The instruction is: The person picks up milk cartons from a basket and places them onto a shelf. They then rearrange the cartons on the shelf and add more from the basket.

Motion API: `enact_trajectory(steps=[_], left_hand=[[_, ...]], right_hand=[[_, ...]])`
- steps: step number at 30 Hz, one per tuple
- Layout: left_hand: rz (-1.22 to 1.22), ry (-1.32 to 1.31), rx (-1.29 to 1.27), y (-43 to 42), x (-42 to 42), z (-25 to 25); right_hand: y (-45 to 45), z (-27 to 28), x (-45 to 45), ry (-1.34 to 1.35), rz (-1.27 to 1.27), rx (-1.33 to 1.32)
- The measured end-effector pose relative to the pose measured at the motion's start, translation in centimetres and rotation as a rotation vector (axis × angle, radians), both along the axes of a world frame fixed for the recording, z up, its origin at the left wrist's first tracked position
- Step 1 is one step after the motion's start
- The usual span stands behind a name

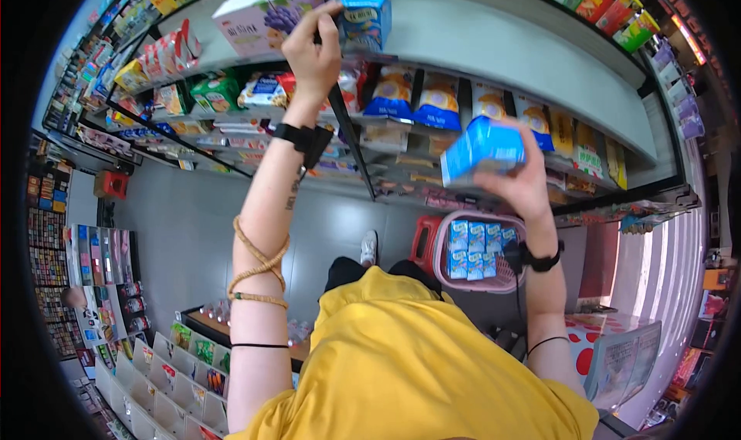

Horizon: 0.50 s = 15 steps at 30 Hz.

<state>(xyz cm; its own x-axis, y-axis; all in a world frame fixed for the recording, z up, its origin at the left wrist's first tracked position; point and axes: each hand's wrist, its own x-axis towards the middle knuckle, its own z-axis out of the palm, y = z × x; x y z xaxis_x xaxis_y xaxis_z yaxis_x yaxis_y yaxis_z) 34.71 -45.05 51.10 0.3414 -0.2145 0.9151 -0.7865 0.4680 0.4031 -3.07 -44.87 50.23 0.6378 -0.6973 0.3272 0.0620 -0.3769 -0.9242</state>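
Right hand [531, 179] clamped on the tilted blue carton [485, 148]; left hand [312, 58], well apart, at a standing blue carton [367, 19], grip unclear; white shelf [509, 50] stretches rightward.

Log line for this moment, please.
Left hand: beside shelved blue carton, contact unclear | Right hand: holding second blue carton midair | Pink basket: blue-and-white boxes inside

Light: bright, fairly even indoors; source prob. overhead, hard to tell.
Floor [181, 224]: grey w/ soft sheen.
Top shelf [502, 35]: pale, well lit; shade beneath.
R hand [530, 176] & blue box [486, 150]: slight motion blur.
L hand [314, 58]: sharper.
Red sign [688, 38]: glowing, v. bright.
Edges: strong fisheye bend, black corners; far-left goods [51, 243] tiny, text unreadable.
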Motion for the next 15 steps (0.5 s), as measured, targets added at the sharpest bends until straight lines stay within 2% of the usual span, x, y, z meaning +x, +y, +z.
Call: enact_trajectory(steps=[2, 5, 10, 15], left_hand=[[-0.007, -0.019, -0.013, 0.2, -0.1, 0.3], [-0.025, 0.037, 0.015, 0.4, -0.4, 0.5], [-0.013, 0.034, 0.032, 1.0, -0.7, 0.8], [-0.024, 0.066, 0.052, 1.5, -0.9, 1.2]], right_hand=[[-2.0, 4.9, 3.8, -0.035, -0.002, 0.190], [-7.3, 7.5, 9.7, -0.033, -0.076, -0.012], [-15.7, 6.3, 17.2, 0.120, -0.332, -0.173], [-19.4, 4.9, 20.8, 0.208, -0.429, 0.068]])
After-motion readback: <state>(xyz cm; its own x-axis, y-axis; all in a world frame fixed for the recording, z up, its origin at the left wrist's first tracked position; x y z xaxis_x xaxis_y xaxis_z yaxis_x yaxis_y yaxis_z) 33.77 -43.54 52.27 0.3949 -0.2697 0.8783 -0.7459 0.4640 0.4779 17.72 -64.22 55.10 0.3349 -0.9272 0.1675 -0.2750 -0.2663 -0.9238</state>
